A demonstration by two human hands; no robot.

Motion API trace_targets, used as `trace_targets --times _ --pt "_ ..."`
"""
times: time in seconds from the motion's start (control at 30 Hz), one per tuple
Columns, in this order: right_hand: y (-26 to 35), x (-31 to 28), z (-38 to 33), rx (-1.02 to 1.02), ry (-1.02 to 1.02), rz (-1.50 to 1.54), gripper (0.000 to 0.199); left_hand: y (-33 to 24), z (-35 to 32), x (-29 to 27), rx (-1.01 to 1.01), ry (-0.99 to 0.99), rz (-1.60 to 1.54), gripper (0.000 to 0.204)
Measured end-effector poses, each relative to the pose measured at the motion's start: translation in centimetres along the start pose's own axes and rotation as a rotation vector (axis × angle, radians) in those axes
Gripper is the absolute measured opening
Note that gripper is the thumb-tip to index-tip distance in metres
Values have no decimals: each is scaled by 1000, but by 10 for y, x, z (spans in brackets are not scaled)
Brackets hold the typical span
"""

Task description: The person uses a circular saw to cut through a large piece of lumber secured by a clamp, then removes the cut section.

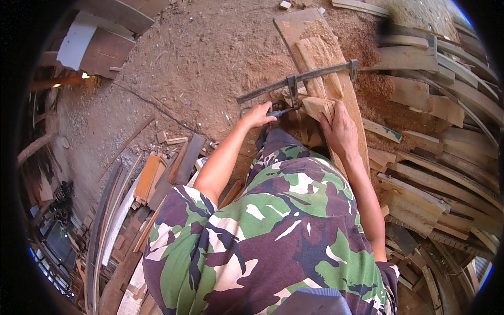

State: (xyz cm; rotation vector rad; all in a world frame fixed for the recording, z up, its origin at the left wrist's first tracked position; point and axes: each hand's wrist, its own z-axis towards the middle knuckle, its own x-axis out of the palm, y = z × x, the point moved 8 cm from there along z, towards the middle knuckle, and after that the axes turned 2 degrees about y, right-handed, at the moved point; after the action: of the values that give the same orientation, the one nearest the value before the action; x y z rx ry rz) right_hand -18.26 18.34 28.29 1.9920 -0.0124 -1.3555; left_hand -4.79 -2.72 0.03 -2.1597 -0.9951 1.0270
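Two hands busy: your left hand [259, 114] grips clamp handle [281, 111], right hand [340, 128] presses wood block [317, 106]; clamping underway, next prob. steady tightening.

Sawdust-strewn dirt floor [173, 68] under plank [315, 58], offcuts [176, 140].

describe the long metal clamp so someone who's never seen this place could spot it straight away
Start at the long plank running up the sawdust-covered ground. The metal clamp lies across it, just above the left hand and right hand. It is the only dark, thin metal bar there; everything around it is pale wood.
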Motion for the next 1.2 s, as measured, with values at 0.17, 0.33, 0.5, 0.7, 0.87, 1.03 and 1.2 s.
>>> trace_targets --times 0.17,0.33,0.5,0.7,0.87,1.03,1.2 --pt "-1 -3 -8 61 -19 -164 43 -4 -8 3 -53 76 -111 46" --pt "16 -54 -37 143 -36 -216 41 -7 -18 6 -85 82 -155 43" --pt "14 -88 -93 215 -54 -168 45 -13 -26 8 -119 129 -260 40" --pt "28 -91 -90 70 -157 -69 48 -7 -4 3 -114 60 -48 58" --pt "24 -103 -88 100 -142 -2 48 -34 21 6 -105 169 -38 56" --pt "33 -126 -109 103 -223 -20 44 -27 47 24 25 218 63 49" --pt "-1 -189 -166 314 -442 129 32 -38 34 33 -130 404 -222 35"
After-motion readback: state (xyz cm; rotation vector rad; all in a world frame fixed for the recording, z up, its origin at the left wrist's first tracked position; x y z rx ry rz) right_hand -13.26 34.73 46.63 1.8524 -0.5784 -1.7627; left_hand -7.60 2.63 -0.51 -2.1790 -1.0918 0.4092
